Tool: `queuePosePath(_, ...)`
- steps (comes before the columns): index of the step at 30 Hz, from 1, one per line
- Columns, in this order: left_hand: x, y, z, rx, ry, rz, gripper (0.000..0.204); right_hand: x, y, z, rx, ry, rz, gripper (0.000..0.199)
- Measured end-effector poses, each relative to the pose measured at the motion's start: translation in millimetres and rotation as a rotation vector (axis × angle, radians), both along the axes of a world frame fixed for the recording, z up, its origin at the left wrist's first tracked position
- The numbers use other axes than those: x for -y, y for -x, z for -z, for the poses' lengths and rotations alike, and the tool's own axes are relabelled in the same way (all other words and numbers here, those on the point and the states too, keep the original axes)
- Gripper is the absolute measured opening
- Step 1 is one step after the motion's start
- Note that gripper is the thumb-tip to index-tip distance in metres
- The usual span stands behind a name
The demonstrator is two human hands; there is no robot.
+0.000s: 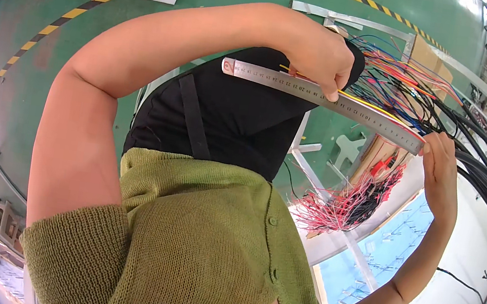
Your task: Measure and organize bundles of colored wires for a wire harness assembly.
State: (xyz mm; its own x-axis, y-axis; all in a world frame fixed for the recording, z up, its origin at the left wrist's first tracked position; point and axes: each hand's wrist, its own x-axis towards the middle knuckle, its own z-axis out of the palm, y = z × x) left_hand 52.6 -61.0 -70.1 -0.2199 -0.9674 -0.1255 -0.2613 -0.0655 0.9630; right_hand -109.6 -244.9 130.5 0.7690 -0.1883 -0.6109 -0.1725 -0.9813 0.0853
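A steel ruler point(326, 98) is pinched with yellow wires point(374, 105) by the left hand point(322, 54) at upper centre. Its right end is touched by the flat, spread right hand point(440, 170). Red wires point(351, 204) and black cables point(480, 154) crowd the right of the frame.

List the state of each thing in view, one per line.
Steel ruler: held level against the wires, tilted down to the right.
Left hand: pinching the ruler with thin wires.
Right hand: fingertips steadying the ruler's end.
Yellow wire: stretched along the ruler.
Red wire bundle: hanging loose.
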Motion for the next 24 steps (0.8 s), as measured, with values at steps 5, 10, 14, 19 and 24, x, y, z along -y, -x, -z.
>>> queuePosePath(5, 1.8, 1.3, 0.3, -0.004, -0.009, 0.009, 0.028, 2.3, 3.2, 0.3, 0.012, 0.0, -0.023, 0.013)
queuePosePath(10, 2.8, 0.2, 3.0, -0.025, -0.004, 0.013, 0.028, 2.2, 1.5, 0.5, 0.029, 0.004, -0.034, 0.013)
queuePosePath(14, 2.0, -0.4, 4.5, -0.039, -0.02, 0.001, 0.029, 4.7, 1.6, 3.1, 0.013, -0.009, -0.055, 0.013)
queuePosePath(19, -4.6, 1.3, 35.7, -0.037, 0.076, 0.258, 0.031, 11.6, 17.0, -4.5, -0.043, 0.101, -0.016, 0.015)
queuePosePath(24, -61.4, 39.0, 48.9, -0.121, -0.066, 0.321, 0.029, 30.4, 32.0, 6.9, 0.063, -0.031, 0.0, 0.019)
